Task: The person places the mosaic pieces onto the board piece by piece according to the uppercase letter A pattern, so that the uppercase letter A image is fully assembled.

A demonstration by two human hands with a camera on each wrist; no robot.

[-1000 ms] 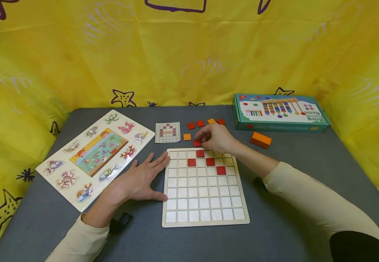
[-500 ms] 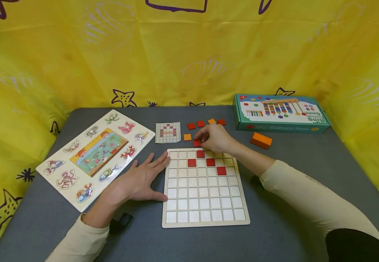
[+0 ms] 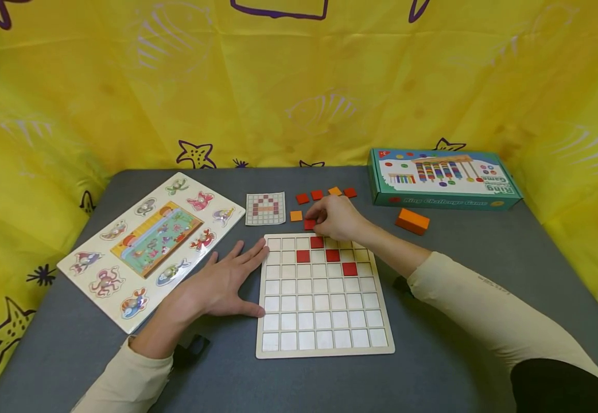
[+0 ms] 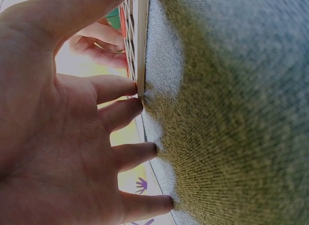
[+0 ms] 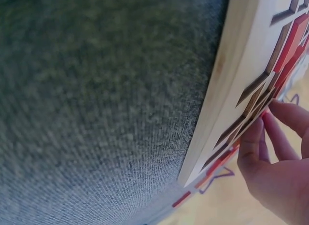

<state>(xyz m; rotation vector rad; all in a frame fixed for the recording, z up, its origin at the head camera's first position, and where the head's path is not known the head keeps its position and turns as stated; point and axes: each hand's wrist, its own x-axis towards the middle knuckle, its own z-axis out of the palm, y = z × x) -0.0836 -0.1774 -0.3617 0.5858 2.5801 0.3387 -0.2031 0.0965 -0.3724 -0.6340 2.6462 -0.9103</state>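
Beyond the back edge of the wooden grid board (image 3: 325,354), my right hand (image 3: 341,218) pinches a red square tile (image 3: 309,225) between thumb and fingers. That tile is partly hidden by the fingertips. Spread flat on the table, my left hand (image 3: 221,284) touches the board's left edge with a fingertip and the thumb. In the left wrist view the left fingers (image 4: 130,156) are straight, their tips down on the grey cloth. Several red tiles (image 3: 349,269) lie in the board's upper cells. A small pattern card (image 3: 265,218) lies behind the board, to the left.
Loose red tiles (image 3: 302,198) and orange tiles (image 3: 296,216) lie behind the board. An orange block (image 3: 412,221) sits on the right, in front of a green game box (image 3: 449,199). A peg puzzle with sea animals (image 3: 79,281) lies at the left. Yellow curtains (image 3: 257,86) enclose the table.
My right hand and forearm have shifted slightly left, and the red tile at the fingertips has moved a little left with them. My left hand and the board stay where they were.
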